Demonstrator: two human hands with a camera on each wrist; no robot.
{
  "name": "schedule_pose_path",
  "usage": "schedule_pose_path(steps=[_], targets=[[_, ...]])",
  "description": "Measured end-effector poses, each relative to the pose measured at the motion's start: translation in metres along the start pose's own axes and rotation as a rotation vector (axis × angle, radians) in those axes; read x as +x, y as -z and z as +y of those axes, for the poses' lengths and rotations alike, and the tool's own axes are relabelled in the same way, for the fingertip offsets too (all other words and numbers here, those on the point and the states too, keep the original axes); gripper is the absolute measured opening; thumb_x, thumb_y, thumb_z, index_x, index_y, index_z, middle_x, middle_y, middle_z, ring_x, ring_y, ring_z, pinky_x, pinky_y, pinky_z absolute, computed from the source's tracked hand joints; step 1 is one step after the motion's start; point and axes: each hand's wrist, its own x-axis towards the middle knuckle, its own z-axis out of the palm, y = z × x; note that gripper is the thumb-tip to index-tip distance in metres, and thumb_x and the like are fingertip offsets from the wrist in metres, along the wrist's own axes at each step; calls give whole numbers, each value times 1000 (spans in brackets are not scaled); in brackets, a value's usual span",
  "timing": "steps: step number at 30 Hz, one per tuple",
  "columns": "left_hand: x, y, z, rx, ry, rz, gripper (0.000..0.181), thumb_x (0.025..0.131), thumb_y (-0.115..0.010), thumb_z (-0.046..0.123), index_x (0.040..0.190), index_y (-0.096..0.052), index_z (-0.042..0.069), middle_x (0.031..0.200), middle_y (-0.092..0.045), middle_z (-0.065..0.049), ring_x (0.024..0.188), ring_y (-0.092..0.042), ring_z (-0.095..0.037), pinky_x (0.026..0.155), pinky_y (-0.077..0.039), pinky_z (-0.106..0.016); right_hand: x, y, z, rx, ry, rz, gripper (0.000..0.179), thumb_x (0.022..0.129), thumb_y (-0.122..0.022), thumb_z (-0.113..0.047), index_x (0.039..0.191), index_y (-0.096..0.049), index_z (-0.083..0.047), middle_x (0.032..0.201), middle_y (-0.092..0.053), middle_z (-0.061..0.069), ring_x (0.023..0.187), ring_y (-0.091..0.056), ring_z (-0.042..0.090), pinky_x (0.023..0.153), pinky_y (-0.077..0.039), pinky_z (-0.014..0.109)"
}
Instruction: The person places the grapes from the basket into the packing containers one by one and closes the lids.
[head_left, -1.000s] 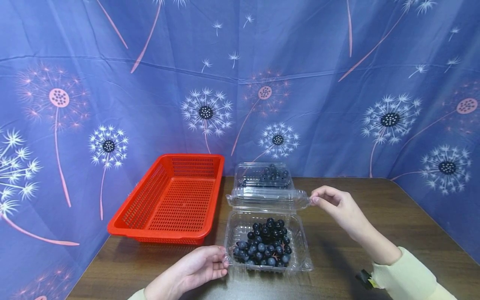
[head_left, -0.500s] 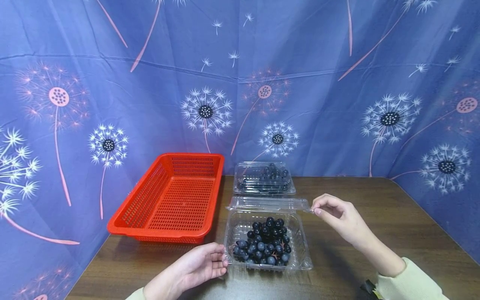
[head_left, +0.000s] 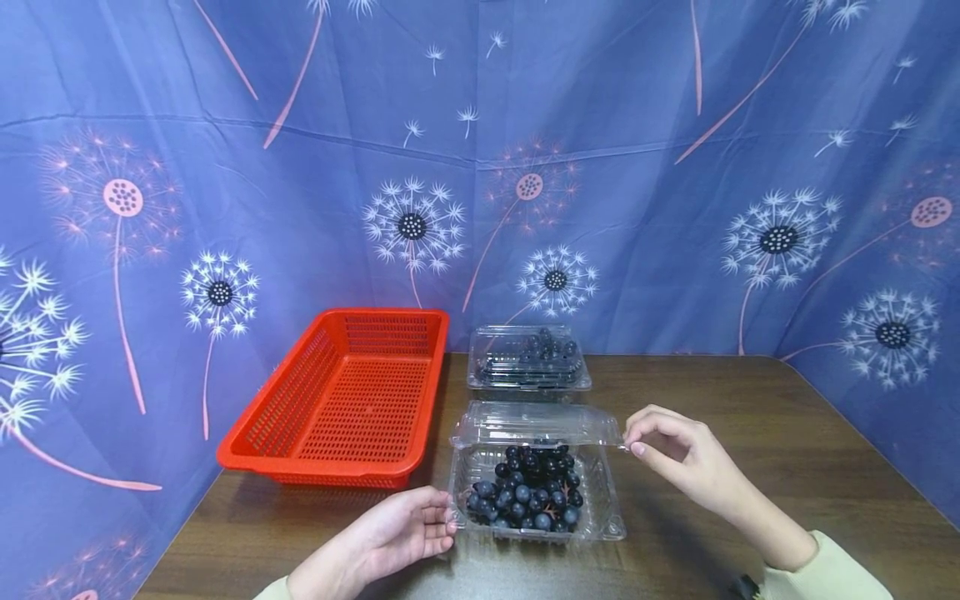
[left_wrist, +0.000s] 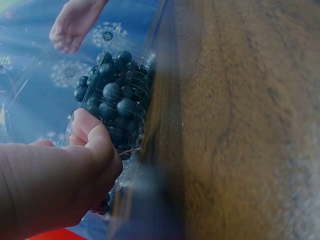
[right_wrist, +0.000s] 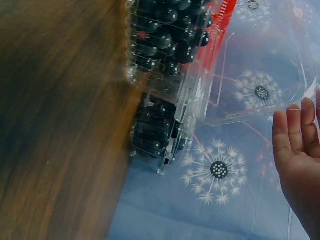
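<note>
A clear plastic clamshell box [head_left: 597,492] with dark grapes [head_left: 525,493] in it sits on the table before me. My left hand [head_left: 401,529] holds its near left corner, thumb and fingertips at the rim. In the left wrist view, that hand [left_wrist: 65,175] reaches the rim beside the grapes [left_wrist: 112,95]. The hinged lid [head_left: 536,423] is raised, tilted over the far part of the box. My right hand [head_left: 678,458] pinches the lid's right corner between thumb and fingers. The right wrist view has the fingers of that hand [right_wrist: 302,160] at the lid's edge [right_wrist: 240,118].
A red perforated plastic basket [head_left: 322,467] stands left of the box. Behind the lid is a second clear clamshell [head_left: 528,371], closed, with dark grapes inside. A patterned blue cloth [head_left: 637,208] hangs behind the wooden table [head_left: 712,383]. A small dark object [head_left: 745,587] shows by my right sleeve.
My right hand has brought the lid forward and down toward me, from leaning back to hanging over the box's far part. My left hand has stayed at the near left corner.
</note>
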Motion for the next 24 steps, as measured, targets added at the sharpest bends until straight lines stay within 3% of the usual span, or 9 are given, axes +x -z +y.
schedule_pose_path(steps=[5,11,14,20,24], targets=[[0,0,0,2,-1,4,10,91,-45,16,88,-54,13,84,-53,-1,82,-53,-11,79,-48,-26,-4,-2,1,-124,73,-9,39,68,-62,24,92,-64,-7,91,-62,7,88,-60,12,85,-47,16],[0,-1,1,-3,0,14,9,90,-47,17,88,-54,13,84,-53,-1,82,-53,-12,78,-48,-26,6,-9,-19,-274,180,1,39,65,-66,17,89,-64,-13,88,-63,4,85,-59,11,83,-44,14],[0,0,1,-6,-1,16,9,90,-47,17,88,-54,12,84,-53,-1,82,-53,-12,79,-48,-26,7,-10,-21,-291,244,-6,30,68,-66,12,88,-63,-11,88,-62,3,85,-59,12,85,-43,14],[0,0,0,-15,5,9,9,91,-46,16,90,-54,12,85,-53,-2,82,-54,-12,78,-48,-25,4,-9,-4,-290,391,-41,8,80,-63,1,86,-63,-4,89,-61,4,87,-58,16,86,-43,18],[1,0,0,-21,2,10,11,92,-44,16,91,-53,11,86,-53,-2,83,-54,-12,79,-48,-25,3,-9,2,-281,482,-65,4,84,-60,-1,87,-63,0,89,-61,6,86,-58,19,85,-45,21]])
